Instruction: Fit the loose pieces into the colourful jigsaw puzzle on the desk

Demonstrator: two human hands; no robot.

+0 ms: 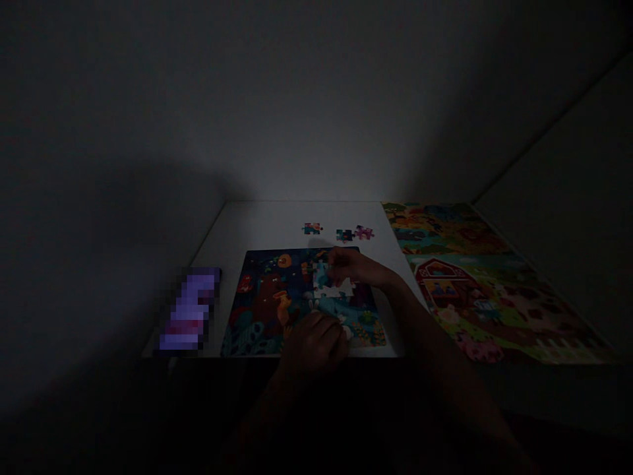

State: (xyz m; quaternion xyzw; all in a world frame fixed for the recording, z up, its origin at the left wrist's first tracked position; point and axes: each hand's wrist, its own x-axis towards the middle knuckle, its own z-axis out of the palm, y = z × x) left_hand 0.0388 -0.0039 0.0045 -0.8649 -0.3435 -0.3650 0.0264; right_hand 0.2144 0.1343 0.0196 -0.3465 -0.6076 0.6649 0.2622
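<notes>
A: Which stage is shown? Take the puzzle's middle as the dial's centre, twelve pointing away from the person.

B: Piece-fitting, to judge by the jigsaw puzzle (270,290): it lies flat on the white table (267,221), largely assembled, with a jagged white gap (320,291) towards two o'clock. The right hand (345,265) is over that gap's far side, fingers bent and drawn together; whether they pinch a piece cannot be told in this light.

A: And the left hand (316,340)?

B: It rests at about half past five, over the puzzle's near border, fingers curled inward; whether anything is inside cannot be told.

A: What would the next move call for?

B: Probably matching tabs to the gap's outline and pressing flat, while the left hand steadies the border. One loose piece (312,228) lies at twelve; a teal piece (345,235) and a pink piece (364,232) lie side by side near one.

A: Edges and room?

B: Bare table shows at eleven; its far edge meets the wall (306,132). The near edge runs just beside the puzzle's six o'clock side, leaving little margin. A pixelated phone-like device (190,310) bounds nine; a farm picture (459,310) bounds three.
</notes>
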